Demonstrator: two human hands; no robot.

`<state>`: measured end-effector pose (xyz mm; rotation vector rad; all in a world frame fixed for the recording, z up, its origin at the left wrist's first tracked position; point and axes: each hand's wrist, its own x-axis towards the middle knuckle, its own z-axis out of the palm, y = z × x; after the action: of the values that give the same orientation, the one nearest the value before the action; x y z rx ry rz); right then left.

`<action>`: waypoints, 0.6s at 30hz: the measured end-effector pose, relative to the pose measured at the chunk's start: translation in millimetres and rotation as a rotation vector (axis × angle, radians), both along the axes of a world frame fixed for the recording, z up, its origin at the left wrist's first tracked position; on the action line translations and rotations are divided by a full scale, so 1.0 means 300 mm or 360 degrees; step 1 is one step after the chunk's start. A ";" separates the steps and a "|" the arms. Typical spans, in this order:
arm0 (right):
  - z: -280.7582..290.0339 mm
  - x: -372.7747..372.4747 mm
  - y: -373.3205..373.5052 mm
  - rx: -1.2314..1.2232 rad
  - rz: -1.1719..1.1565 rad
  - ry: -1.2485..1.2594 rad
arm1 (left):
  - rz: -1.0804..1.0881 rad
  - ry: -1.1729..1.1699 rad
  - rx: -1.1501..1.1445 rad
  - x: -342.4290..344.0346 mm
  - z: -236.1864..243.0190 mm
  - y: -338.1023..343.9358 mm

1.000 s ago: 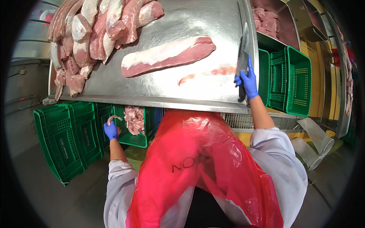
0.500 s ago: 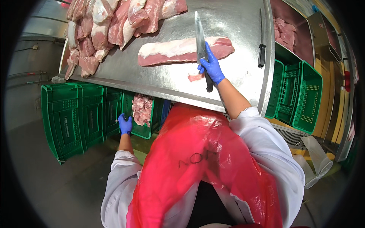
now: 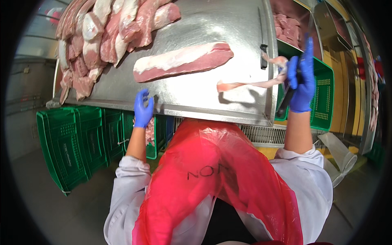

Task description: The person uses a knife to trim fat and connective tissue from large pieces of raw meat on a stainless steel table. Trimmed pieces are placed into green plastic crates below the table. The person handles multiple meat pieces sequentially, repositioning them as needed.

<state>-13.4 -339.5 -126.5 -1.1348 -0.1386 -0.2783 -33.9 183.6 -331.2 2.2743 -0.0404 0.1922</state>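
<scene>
A long slab of pork loin (image 3: 183, 62), pink with a white fat side, lies across the steel table. My right hand (image 3: 301, 77), in a blue glove, is over the table's right edge, closed around a knife. The knife's black handle (image 3: 285, 102) sticks out below the fist; its blade is smeared and hard to make out. From the same hand trails a long pale strip of meat trimming (image 3: 255, 84), its far end over the table. Near the front edge of the table, my gloved left hand (image 3: 143, 108) is open, fingers apart, with nothing in it.
Meat pieces are heaped (image 3: 87, 45) at the table's far left. A second knife (image 3: 263, 57) lies along the right edge. Green crates (image 3: 77, 139) stand at left, one holding scraps (image 3: 150, 130). Another green crate (image 3: 323, 94) and a meat-filled bin (image 3: 288, 30) are at right.
My right hand has swung right with the knife and lifted a strip of trimming off the table. My left hand has risen from the scrap crate to the table's front edge.
</scene>
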 end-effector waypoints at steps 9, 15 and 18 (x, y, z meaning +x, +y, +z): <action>-0.013 -0.009 -0.271 -0.0035 -0.0148 0.0083 | -0.0871 -0.0094 0.0369 0.700 0.008 -0.858; -0.384 -0.022 -0.383 -0.0329 -0.0469 0.0580 | -0.1162 0.0406 0.1157 0.887 -0.017 -1.109; -0.522 -0.020 -0.387 -0.0648 -0.0588 0.0933 | -0.1129 0.0480 0.1094 0.905 0.003 -1.111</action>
<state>-19.3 -455.4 -283.2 -1.6026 0.5608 -0.2373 237.7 -149.9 -330.2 2.7616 -0.8496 -0.6252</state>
